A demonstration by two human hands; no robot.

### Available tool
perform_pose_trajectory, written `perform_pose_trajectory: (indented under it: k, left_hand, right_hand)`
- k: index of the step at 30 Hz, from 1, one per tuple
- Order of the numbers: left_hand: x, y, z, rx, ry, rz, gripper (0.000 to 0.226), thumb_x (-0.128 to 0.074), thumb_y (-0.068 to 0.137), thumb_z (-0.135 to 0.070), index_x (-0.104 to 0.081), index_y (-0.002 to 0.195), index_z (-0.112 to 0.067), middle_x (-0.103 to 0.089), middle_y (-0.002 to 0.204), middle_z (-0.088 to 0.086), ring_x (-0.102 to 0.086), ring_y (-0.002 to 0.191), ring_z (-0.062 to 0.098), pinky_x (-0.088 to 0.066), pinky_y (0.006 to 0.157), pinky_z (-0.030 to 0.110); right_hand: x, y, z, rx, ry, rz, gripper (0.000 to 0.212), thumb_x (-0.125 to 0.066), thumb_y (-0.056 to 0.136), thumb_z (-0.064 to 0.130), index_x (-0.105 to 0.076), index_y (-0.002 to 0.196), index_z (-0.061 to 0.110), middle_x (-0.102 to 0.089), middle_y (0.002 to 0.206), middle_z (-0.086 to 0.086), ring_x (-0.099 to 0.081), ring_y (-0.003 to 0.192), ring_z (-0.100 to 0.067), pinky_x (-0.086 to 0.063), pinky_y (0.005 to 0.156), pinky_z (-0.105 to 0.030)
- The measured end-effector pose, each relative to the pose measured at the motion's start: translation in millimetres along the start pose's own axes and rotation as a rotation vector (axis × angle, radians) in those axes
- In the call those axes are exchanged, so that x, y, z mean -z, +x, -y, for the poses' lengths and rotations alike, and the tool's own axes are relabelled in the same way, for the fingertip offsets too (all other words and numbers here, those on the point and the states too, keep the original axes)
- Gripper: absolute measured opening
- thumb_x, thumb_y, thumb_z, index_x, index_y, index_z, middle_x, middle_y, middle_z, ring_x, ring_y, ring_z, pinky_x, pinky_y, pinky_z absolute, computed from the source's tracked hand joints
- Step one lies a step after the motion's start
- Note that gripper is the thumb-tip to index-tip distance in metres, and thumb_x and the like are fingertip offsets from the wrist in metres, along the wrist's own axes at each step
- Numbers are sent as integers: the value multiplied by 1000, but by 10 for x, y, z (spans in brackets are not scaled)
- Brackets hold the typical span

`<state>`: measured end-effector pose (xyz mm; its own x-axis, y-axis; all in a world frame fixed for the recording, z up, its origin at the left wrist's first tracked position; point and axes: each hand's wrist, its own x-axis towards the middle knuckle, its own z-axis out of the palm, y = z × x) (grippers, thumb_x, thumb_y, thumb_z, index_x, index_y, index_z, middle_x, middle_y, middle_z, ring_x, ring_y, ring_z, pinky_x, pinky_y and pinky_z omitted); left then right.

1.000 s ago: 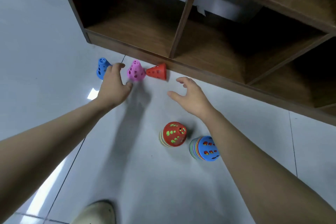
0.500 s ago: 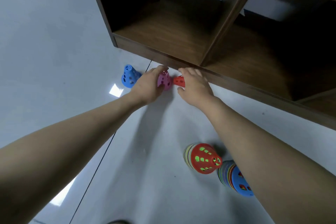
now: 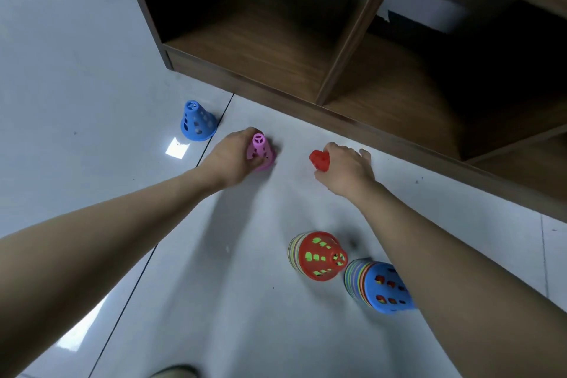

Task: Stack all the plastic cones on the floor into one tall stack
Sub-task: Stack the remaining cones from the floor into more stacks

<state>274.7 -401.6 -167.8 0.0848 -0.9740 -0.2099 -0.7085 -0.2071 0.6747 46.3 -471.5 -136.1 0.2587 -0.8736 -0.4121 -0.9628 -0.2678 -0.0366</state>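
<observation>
The wooden shelf unit (image 3: 352, 49) stands open-fronted on the grey tiled floor (image 3: 92, 40) ahead of me. Near my right arm, two cone stacks rest on the floor just beside each other: a red-topped stack (image 3: 319, 255) and a blue-topped stack (image 3: 383, 287). A single blue cone (image 3: 198, 121) stands upright to the left. My left hand (image 3: 233, 156) has its fingers curled round the pink cone (image 3: 260, 150). My right hand (image 3: 345, 169) holds the red cone (image 3: 319, 159), fingers wrapped over it.
</observation>
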Motion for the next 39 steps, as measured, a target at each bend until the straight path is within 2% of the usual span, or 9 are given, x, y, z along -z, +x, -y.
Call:
perform_pose_trajectory:
  k: [5,11,13,16,23,29,34,37,39]
  left_hand:
    - [1,-161,-154,-42,-31,11,35,-69,88,-23,-54,120,-15,-64,105,9,-57,94,29,-45,76,34]
    - [75,-424,-405,-89,-78,7,36,-64,94,-31,-48,121,-14,-63,105,11,-58,89,29,-49,76,41]
    - [104,-537,-472,-84,-123,0,38,-64,95,-37,-47,122,-16,-64,107,8,-60,89,27,-51,78,43]
    - [129,-716,-562,-79,-165,3,43,-63,95,-44,-46,125,-19,-65,110,5,-61,92,24,-53,76,38]
    - [224,-1143,-755,-114,-259,-30,43,-61,94,-49,-47,125,-22,-65,111,2,-61,96,20,-54,86,43]
    - [210,-1458,-1015,-134,-356,-42,49,-62,94,-49,-47,133,-23,-62,114,-5,-59,101,10,-46,74,13]
    - [118,-1663,-1287,-211,-357,4,40,-64,94,-45,-48,127,-27,-60,108,-12,-55,91,-9,-42,65,3]
    - [56,-1717,-1397,-291,-295,47,41,-64,93,-48,-48,125,-28,-64,111,-11,-56,97,-7,-49,75,12]
    - [12,-1713,-1426,-330,-252,81,41,-65,92,-50,-49,124,-29,-65,111,-8,-59,98,6,-54,85,32]
  right_hand:
    - [235,-320,-150,-26,61,-167,41,-68,87,46,-54,118,23,-68,110,-2,-61,105,-26,-33,100,-40]
    - [657,-1092,-415,-104,329,-323,54,-74,86,44,-48,129,24,-61,118,5,-55,108,-14,-41,105,-40]
    - [770,-1442,-482,-98,548,-368,50,-77,85,37,-48,124,28,-57,109,17,-54,102,-6,-49,92,-24]
    - [832,-1952,-562,-65,687,-470,45,-78,85,29,-48,118,36,-50,101,34,-52,97,12,-39,77,-5]
    - [436,-2621,-666,-117,697,-567,41,-69,91,30,-50,126,34,-56,123,6,-51,113,-13,-42,91,-21]
    - [50,-2744,-661,-122,753,-551,36,-75,87,21,-52,113,31,-65,112,10,-58,103,-10,-39,82,-6]
    - [-287,-2703,-726,-168,763,-490,37,-78,84,14,-55,110,26,-66,99,12,-61,95,-15,-48,86,-23]
    - [-428,-2677,-749,-199,749,-427,35,-79,82,13,-57,108,23,-67,98,5,-62,93,-15,-51,87,-28]
    - [-482,-2663,-757,-217,751,-413,34,-78,83,15,-58,109,22,-67,98,3,-63,93,-15,-51,86,-26]
